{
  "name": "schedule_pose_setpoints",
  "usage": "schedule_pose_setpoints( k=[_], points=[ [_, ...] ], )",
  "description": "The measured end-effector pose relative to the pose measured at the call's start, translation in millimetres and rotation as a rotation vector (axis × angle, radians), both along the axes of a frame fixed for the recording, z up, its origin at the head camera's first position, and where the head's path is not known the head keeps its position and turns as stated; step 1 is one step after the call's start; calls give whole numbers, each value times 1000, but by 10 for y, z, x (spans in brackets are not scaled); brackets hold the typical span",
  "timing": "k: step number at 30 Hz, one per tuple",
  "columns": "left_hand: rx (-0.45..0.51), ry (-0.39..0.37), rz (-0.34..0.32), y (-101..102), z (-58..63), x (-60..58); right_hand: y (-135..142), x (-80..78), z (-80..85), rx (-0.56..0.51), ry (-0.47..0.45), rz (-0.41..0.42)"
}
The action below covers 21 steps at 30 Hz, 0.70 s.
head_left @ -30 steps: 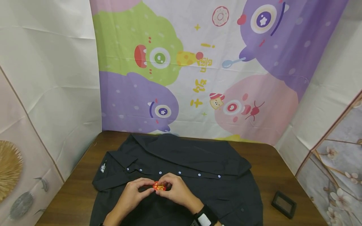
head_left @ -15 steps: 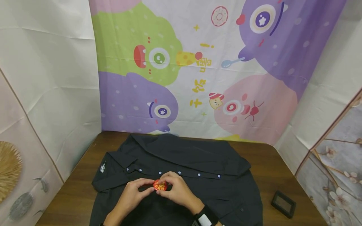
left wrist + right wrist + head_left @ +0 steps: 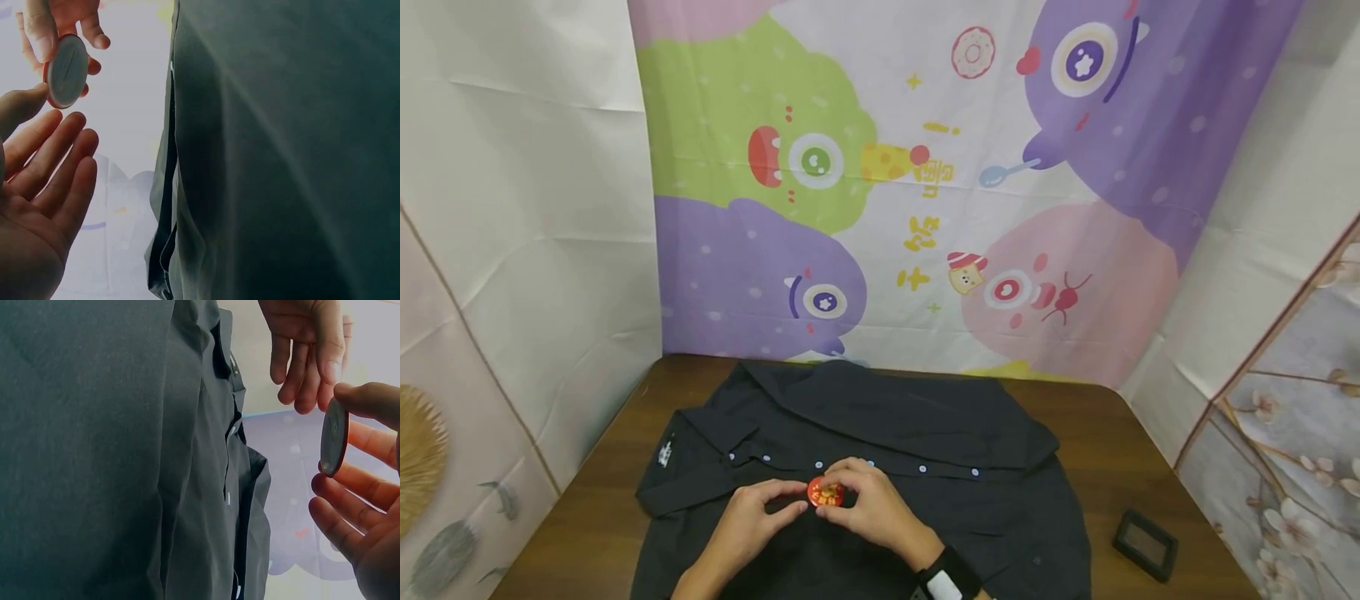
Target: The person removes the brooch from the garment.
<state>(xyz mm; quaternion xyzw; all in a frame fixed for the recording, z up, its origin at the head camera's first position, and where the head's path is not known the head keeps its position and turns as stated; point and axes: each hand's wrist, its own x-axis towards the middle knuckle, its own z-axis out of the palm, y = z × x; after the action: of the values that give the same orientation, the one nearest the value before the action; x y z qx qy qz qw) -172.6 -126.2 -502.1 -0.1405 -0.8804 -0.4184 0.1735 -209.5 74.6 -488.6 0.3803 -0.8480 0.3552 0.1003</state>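
Note:
A round red badge (image 3: 826,493) with gold markings is held above a dark button-up shirt (image 3: 955,521). Its pale back, with a thin pin-like line, faces the left wrist camera, where the badge (image 3: 67,72) stands on edge. My right hand (image 3: 872,508) pinches it, the thumb on one rim and the fingertips on the opposite rim, as the right wrist view shows of the badge (image 3: 335,437). At its left rim is my left hand (image 3: 748,525), fingers fairly straight, thumb tip touching or nearly touching the edge in the left wrist view.
The shirt covers much of the brown wooden table (image 3: 595,517), its row of pale buttons (image 3: 922,469) running across. A small black frame-like box (image 3: 1145,546) lies at the right. Behind the table hangs a cartoon-printed cloth (image 3: 917,333). A watch (image 3: 946,579) is on the right wrist.
The badge has turned so that more of its red and gold face shows to the head camera. Both hands have stayed nearly in place; the head view has shifted slightly.

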Motion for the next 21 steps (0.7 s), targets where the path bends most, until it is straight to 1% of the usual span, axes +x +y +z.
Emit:
schedule_pose_setpoints(
  k=[11, 15, 21],
  points=[
    [-47, -17, 19, 5, 19, 27, 40, -25, 14, -23, 41, 37],
    [-43, -34, 31, 18, 52, 30, 58, -37, 37, -8, 78, 22],
    [-64, -50, 72, 30, 94, 33, 70, -11, 72, 10, 57, -19]
  ],
)
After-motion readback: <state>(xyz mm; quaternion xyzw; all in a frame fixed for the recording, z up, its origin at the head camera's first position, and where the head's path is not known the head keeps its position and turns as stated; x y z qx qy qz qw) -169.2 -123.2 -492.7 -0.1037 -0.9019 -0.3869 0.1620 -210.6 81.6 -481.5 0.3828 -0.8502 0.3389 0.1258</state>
